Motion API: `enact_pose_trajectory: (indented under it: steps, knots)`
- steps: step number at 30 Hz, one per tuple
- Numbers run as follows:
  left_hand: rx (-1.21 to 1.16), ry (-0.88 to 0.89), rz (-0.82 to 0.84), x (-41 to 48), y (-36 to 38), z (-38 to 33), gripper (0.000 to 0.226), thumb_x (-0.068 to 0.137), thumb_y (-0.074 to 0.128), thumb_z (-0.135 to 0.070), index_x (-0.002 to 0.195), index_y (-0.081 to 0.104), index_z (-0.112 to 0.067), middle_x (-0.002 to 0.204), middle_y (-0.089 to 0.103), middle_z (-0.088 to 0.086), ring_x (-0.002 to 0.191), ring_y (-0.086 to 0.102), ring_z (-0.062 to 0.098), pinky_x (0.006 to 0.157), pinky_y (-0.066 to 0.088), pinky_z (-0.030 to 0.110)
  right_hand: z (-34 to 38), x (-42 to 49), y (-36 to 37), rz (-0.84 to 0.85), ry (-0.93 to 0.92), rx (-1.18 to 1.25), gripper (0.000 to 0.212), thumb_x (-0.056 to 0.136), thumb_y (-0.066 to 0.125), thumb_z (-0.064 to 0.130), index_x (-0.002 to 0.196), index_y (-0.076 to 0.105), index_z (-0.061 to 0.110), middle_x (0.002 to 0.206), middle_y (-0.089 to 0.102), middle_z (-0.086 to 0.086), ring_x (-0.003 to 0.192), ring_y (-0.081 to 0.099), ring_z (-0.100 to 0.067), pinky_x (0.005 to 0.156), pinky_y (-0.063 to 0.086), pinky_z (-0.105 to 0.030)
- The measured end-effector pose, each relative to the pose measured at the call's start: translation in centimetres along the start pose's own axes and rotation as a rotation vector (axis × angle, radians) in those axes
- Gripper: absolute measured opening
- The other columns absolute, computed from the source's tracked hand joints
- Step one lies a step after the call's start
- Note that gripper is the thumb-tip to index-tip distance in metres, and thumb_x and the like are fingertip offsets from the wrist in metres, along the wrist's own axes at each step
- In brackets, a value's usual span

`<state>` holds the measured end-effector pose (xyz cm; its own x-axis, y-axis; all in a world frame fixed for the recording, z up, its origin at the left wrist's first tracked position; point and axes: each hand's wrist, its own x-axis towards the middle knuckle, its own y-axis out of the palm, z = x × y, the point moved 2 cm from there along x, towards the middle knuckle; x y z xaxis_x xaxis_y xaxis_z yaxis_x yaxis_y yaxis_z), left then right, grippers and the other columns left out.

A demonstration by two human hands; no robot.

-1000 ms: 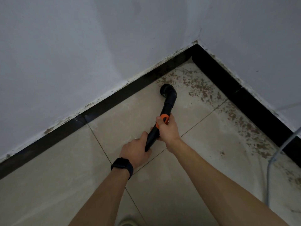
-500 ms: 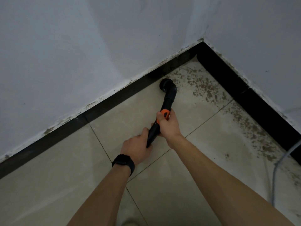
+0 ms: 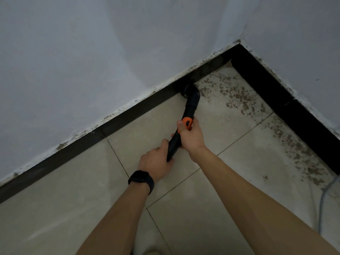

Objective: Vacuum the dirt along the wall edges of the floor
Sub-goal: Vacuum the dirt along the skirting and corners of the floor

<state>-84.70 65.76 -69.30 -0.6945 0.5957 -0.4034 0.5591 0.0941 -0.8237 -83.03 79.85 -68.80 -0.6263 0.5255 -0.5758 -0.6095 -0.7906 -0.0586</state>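
**Nozzle at the skirting**

Both hands grip the black vacuum wand (image 3: 184,124): the right hand (image 3: 192,134) beside its orange collar (image 3: 187,122), the left hand (image 3: 156,161) at its lower end. Its elbowed nozzle (image 3: 189,91) meets the black skirting (image 3: 128,115); brown dirt (image 3: 237,100) speckles the tiled floor (image 3: 73,190) towards the corner.

Dim, flat, bluish light with no glare. A faint, soft-edged shadow curves across the left wall (image 3: 117,57). The black skirting (image 3: 287,100) sinks to near featureless dark. Detail is soft and slightly smeared throughout, most on the floor (image 3: 55,218) at the near edge.
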Motion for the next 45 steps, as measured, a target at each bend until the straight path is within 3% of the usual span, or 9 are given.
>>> enact_pose_trajectory:
  steps: [5, 9, 11, 17, 23, 31, 37, 45]
  knots:
    - [-0.018, -0.053, -0.005, -1.9, -0.2, 1.4, 0.033, 0.089, 0.054, -0.035, 0.112, 0.033, -0.024, 0.077, 0.057, -0.002, 0.061, 0.058, 0.020, 0.054, 0.052, 0.035, -0.9, -1.2, 1.6, 0.028, 0.019, 0.011, 0.029, 0.101, 0.062, 0.036, 0.123, 0.042, 0.039, 0.104, 0.067, -0.004, 0.098, 0.072, -0.031, 0.090, 0.060, -0.055]
    - [-0.056, -0.098, -0.002, -4.2, -0.3, 3.1, 0.029, 0.089, 0.054, -0.036, 0.102, 0.029, -0.029, 0.073, 0.056, -0.004, 0.058, 0.057, 0.018, 0.051, 0.051, 0.034, -2.1, -3.1, 3.6, 0.070, 0.019, 0.014, 0.040, 0.101, 0.062, 0.038, 0.136, 0.043, 0.033, 0.105, 0.067, -0.006, 0.097, 0.072, -0.031, 0.090, 0.060, -0.052]
    - [-0.072, -0.135, -0.007, -5.7, -0.2, 3.8, 0.028, 0.089, 0.054, -0.037, 0.101, 0.030, -0.029, 0.071, 0.056, -0.004, 0.057, 0.057, 0.016, 0.051, 0.050, 0.032, -2.8, -4.0, 4.5, 0.098, 0.019, -0.004, 0.038, 0.101, 0.062, 0.038, 0.133, 0.044, 0.034, 0.105, 0.067, -0.005, 0.097, 0.071, -0.030, 0.091, 0.060, -0.051]
    - [-0.086, -0.209, -0.003, -8.6, 0.2, 4.7, 0.027, 0.088, 0.056, -0.038, 0.099, 0.034, -0.027, 0.071, 0.058, -0.003, 0.059, 0.059, 0.018, 0.056, 0.053, 0.035, -4.1, -5.8, 5.2, 0.163, 0.074, -0.054, 0.038, 0.102, 0.060, 0.038, 0.134, 0.045, 0.023, 0.103, 0.063, 0.003, 0.088, 0.063, -0.012, 0.080, 0.055, -0.031]
    - [-0.029, -0.122, 0.030, -6.7, 0.8, 1.6, 0.031, 0.089, 0.054, -0.036, 0.110, 0.035, -0.025, 0.076, 0.058, -0.004, 0.063, 0.059, 0.020, 0.055, 0.050, 0.032, -3.8, -5.0, 1.7, 0.050, 0.081, -0.016, 0.025, 0.100, 0.063, 0.040, 0.118, 0.053, 0.026, 0.102, 0.067, -0.002, 0.095, 0.069, -0.023, 0.091, 0.059, -0.043]
    - [0.059, 0.070, 0.128, -3.8, 2.9, -4.0, 0.037, 0.088, 0.054, -0.039, 0.116, 0.033, -0.025, 0.088, 0.064, 0.002, 0.070, 0.062, 0.026, 0.057, 0.052, 0.035, -4.9, -4.1, -5.6, -0.147, 0.094, 0.091, 0.017, 0.092, 0.070, 0.043, 0.100, 0.056, 0.039, 0.103, 0.072, -0.007, 0.096, 0.073, -0.030, 0.089, 0.060, -0.056]
    - [0.077, 0.114, 0.125, -2.9, 3.4, -4.6, 0.035, 0.088, 0.053, -0.039, 0.112, 0.032, -0.024, 0.087, 0.064, 0.002, 0.069, 0.062, 0.026, 0.058, 0.052, 0.035, -5.1, -3.8, -6.7, -0.167, 0.072, 0.109, 0.027, 0.081, 0.068, 0.054, 0.101, 0.057, 0.039, 0.103, 0.073, -0.007, 0.095, 0.074, -0.029, 0.088, 0.060, -0.057]
    - [0.058, 0.090, 0.062, -1.3, 2.5, -4.7, 0.033, 0.087, 0.055, -0.036, 0.109, 0.033, -0.025, 0.081, 0.061, 0.000, 0.066, 0.060, 0.024, 0.054, 0.048, 0.031, -3.4, -1.8, -6.6, -0.110, 0.058, 0.116, 0.014, 0.098, 0.067, 0.036, 0.101, 0.054, 0.034, 0.107, 0.071, -0.012, 0.099, 0.073, -0.030, 0.089, 0.060, -0.056]
